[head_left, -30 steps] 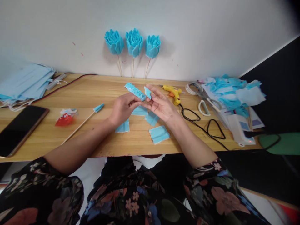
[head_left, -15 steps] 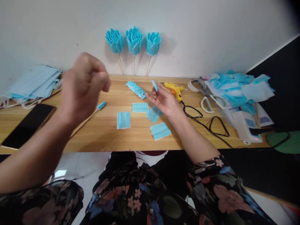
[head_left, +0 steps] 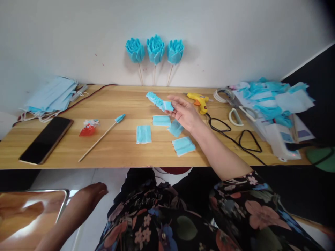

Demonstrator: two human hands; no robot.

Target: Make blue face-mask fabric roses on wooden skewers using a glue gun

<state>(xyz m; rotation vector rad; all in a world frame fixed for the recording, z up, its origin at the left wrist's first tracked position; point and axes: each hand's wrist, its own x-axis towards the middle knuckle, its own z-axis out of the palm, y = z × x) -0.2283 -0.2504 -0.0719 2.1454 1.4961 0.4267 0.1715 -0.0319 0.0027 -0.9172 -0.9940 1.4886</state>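
My right hand point(head_left: 183, 113) is closed on a small folded blue piece of mask fabric point(head_left: 168, 106), pinched between thumb and fingers. That piece sits at the near end of a row of folded blue petals point(head_left: 155, 99), and I cannot tell whether it touches them. Just below lie several flat blue fabric pieces, among them a square point(head_left: 143, 134) and a rectangle point(head_left: 183, 145). My left hand point(head_left: 92, 193) hangs below the table's front edge, its fingers turned away and mostly hidden. Left of the squares lies a wooden stick point(head_left: 101, 139) with a blue wrapped tip point(head_left: 120, 118).
Three blue fabric flowers point(head_left: 155, 50) on sticks lean on the wall. A yellow glue gun point(head_left: 200, 101) with black cord, scissors point(head_left: 235, 116) and blue scraps point(head_left: 272, 101) are at right. Masks point(head_left: 51, 94), a phone point(head_left: 47, 139) and a red packet point(head_left: 88, 129) are at left.
My left hand has dropped from above the table to below its edge, uncovering the red packet and stick. My right hand has brought the folded piece down beside the petal row. The view has shifted slightly.
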